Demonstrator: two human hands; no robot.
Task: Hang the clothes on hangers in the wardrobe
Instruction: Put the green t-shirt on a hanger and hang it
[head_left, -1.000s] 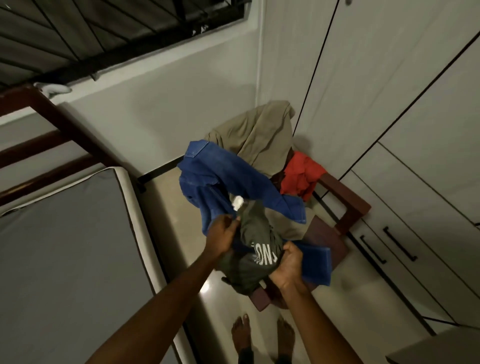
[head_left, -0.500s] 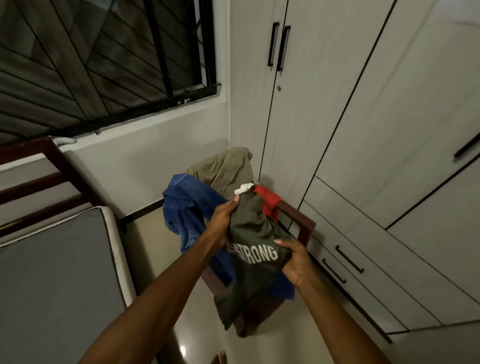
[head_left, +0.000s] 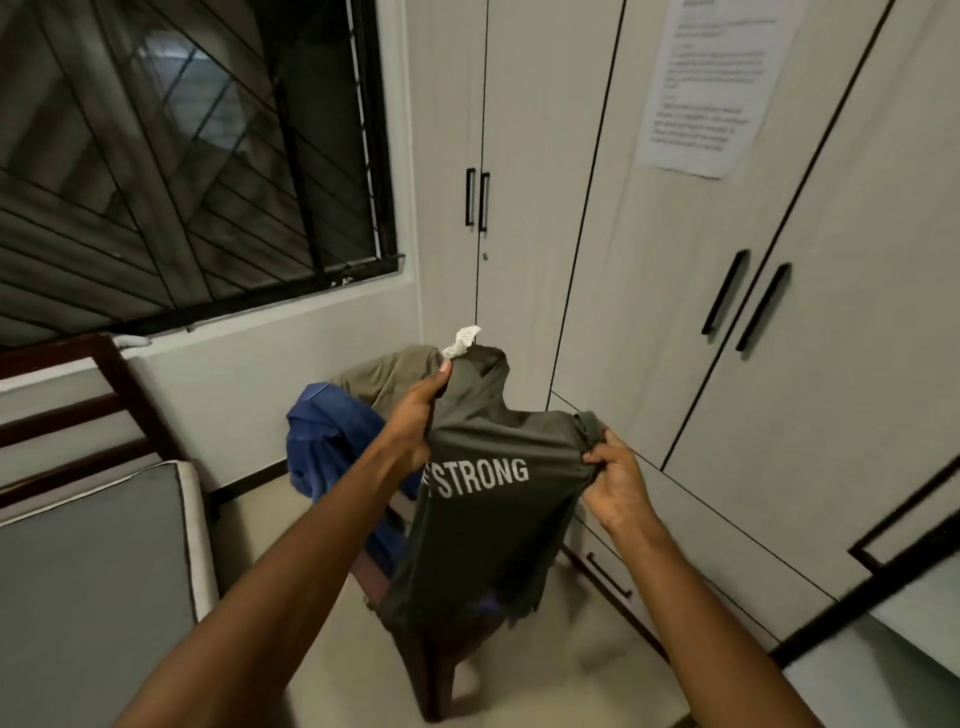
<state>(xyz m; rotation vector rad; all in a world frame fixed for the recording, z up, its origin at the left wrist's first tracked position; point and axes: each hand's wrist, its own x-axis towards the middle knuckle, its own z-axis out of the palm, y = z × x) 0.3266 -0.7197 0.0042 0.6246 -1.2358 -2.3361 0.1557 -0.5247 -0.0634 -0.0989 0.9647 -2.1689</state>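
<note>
Left hand (head_left: 415, 415) and right hand (head_left: 610, 475), both raised in front of the wardrobe (head_left: 649, 312), each grasp one dark olive T-shirt (head_left: 483, 525): the left pinches the fabric at its upper edge, just under a white label (head_left: 462, 340) that stands up from it; the right bunches the fabric's right-hand edge in curled fingers. The T-shirt, printed with the word "STRONG", is stretched between the two hands and hangs free below them, its lower hem loose above the floor (head_left: 571, 670), clear of the wardrobe.

Garments counted: three. Besides the held T-shirt, one blue garment (head_left: 332, 441) and one khaki garment (head_left: 384, 374) lie draped over one wooden chair (head_left: 441, 670), which stands beside the wardrobe, mostly hidden behind the T-shirt.

Wardrobe, visible parts: four vertical black door handles, in two pairs, all doors closed; one drawer handle (head_left: 608, 574) low down, near the chair; one printed sheet of paper (head_left: 711, 88) stuck on an upper door, text too blurred to read.

Farther from the wardrobe, beyond the chair: one barred window (head_left: 197, 156) and one bed with a grey mattress (head_left: 93, 597) and a dark wooden frame. A strip of pale floor runs between the mattress edge and the wardrobe front; the chair occupies its far end.
</note>
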